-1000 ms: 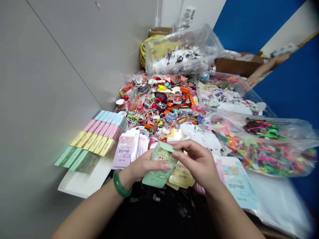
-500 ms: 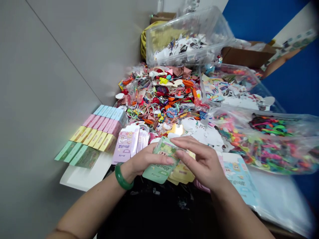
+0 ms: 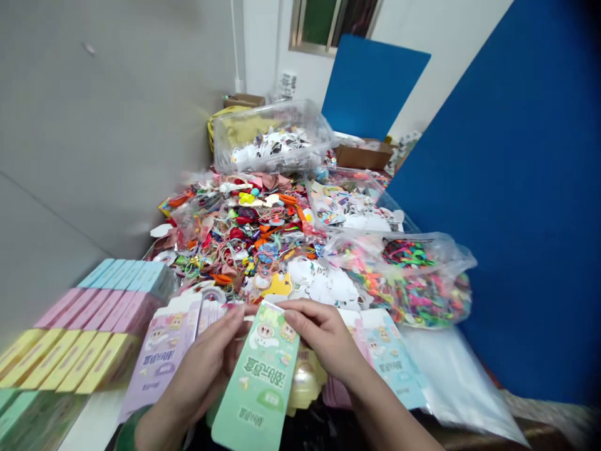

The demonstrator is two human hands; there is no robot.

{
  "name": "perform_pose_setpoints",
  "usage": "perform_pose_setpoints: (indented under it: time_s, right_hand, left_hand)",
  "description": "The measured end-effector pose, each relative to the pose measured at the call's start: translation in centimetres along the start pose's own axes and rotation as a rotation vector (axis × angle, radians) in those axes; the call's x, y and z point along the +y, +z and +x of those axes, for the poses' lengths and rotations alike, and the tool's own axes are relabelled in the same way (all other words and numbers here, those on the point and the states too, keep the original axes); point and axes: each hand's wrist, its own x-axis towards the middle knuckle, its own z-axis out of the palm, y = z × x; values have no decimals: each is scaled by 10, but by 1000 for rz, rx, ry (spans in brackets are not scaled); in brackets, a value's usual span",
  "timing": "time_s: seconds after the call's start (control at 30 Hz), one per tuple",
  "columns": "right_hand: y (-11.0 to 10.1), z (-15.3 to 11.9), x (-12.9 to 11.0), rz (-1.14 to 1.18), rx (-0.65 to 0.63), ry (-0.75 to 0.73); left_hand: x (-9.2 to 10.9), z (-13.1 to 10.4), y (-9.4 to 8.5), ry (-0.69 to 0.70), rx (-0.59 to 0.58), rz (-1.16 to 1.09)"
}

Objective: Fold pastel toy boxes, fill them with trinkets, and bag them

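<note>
A green printed box [image 3: 258,382] stands out in the middle foreground, its printed face toward me and its lower end near the bottom edge. My left hand [image 3: 206,363] wraps round its left side, the fingers partly hidden behind it. My right hand [image 3: 319,332] pinches the top right corner of the same box. Behind the hands lie flat yellow boxes [image 3: 303,382], partly covered. Purple boxes [image 3: 162,351] lie left of my left hand, and light blue ones [image 3: 392,357] right of my right hand.
Rows of blue, pink, yellow [image 3: 61,360] and green boxes stand at the left. Beyond my hands spreads a heap of small colourful trinkets [image 3: 244,232]. Clear bins [image 3: 272,141] and a plastic bag of bright pieces [image 3: 417,288] lie behind and right. A grey wall [image 3: 94,125] borders the left.
The view has tilted up and come closer to the boxes. The green box is now more upright and larger in view, with my left hand moved down its left side.
</note>
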Motion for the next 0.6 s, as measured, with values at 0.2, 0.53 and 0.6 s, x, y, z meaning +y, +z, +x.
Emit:
perform_pose_setpoints:
  time_s: [0.2, 0.53, 0.6]
  right_hand:
    - [-18, 27, 2, -174, -266, 105]
    - [-201, 218, -36, -1255, 134, 173]
    - [-216, 235, -23, -1292, 45, 244]
  left_hand:
    - [-2, 6, -7, 547, -155, 698]
    - [-15, 14, -15, 85, 2, 320]
    - [-16, 18, -14, 68, 10, 292]
